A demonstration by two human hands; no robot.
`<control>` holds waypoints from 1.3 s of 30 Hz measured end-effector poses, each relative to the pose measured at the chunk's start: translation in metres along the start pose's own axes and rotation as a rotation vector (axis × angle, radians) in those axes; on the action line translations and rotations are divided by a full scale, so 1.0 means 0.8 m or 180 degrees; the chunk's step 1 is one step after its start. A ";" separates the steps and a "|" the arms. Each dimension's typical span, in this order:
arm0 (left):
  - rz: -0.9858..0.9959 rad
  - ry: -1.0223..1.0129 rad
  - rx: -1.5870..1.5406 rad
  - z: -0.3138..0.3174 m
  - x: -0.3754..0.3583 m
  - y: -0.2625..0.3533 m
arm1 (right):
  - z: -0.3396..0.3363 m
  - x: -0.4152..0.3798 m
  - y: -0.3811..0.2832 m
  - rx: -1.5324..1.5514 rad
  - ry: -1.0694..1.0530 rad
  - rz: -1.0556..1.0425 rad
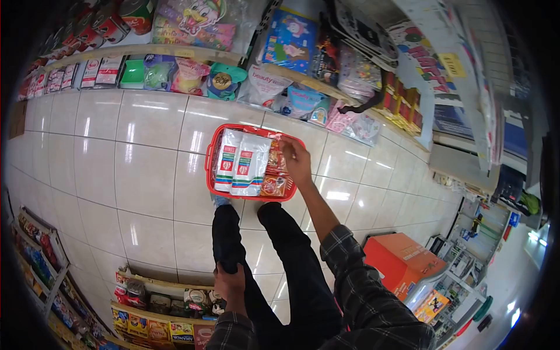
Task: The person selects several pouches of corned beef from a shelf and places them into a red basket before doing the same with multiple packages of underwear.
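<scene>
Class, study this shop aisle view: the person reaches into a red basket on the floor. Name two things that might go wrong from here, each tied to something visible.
1. The red basket looks full, with the two white packets lying on top; the right hand working at the snack packs might nudge them out.
2. The person bends forward, the left hand braced on the leg; the glossy tiled floor may be slippery.

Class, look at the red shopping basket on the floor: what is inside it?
Inside the red basket: two white packets and red snack packets. The right hand covers part; anything underneath is hidden.
</scene>
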State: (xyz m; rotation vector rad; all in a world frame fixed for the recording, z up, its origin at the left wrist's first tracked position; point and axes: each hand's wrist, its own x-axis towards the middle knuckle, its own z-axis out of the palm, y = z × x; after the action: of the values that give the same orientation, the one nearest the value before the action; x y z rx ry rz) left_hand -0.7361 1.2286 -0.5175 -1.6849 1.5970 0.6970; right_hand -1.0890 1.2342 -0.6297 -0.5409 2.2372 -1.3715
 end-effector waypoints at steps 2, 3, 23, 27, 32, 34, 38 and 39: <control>0.0006 -0.0014 -0.0043 -0.002 0.001 0.005 | -0.027 0.024 -0.068 0.0338 0.0237 -0.0042; 0.0027 0.0064 -0.0091 -0.004 0.001 0.007 | -0.046 0.030 -0.115 0.0472 0.0238 -0.0027; 0.0976 -0.0933 -0.2220 0.009 0.071 -0.158 | -0.367 0.124 -0.498 -0.3439 0.0827 0.0120; 0.0878 -0.0714 -0.2142 -0.073 0.015 -0.201 | -0.388 0.106 -0.520 -0.2716 0.1175 -0.0330; 0.1465 0.0025 -0.2856 -0.230 -0.137 -0.142 | -0.407 -0.001 -0.570 -0.1720 0.1766 -0.1182; 0.1865 -0.0119 -0.3296 -0.306 -0.246 -0.068 | -0.404 -0.069 -0.592 -0.1295 0.1501 -0.1082; 0.3377 -0.1076 -0.3788 -0.391 -0.411 0.086 | -0.384 -0.163 -0.600 -0.0671 0.1236 -0.1697; 0.3624 -0.1355 -0.3734 -0.395 -0.434 0.118 | -0.386 -0.187 -0.615 -0.0654 0.1038 -0.1752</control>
State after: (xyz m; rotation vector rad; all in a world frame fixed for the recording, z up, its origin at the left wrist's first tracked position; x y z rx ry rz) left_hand -0.8888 1.1930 -0.0645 -0.8644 1.8167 2.7292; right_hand -1.0975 1.3284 -0.0375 -1.1446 2.6323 -1.5829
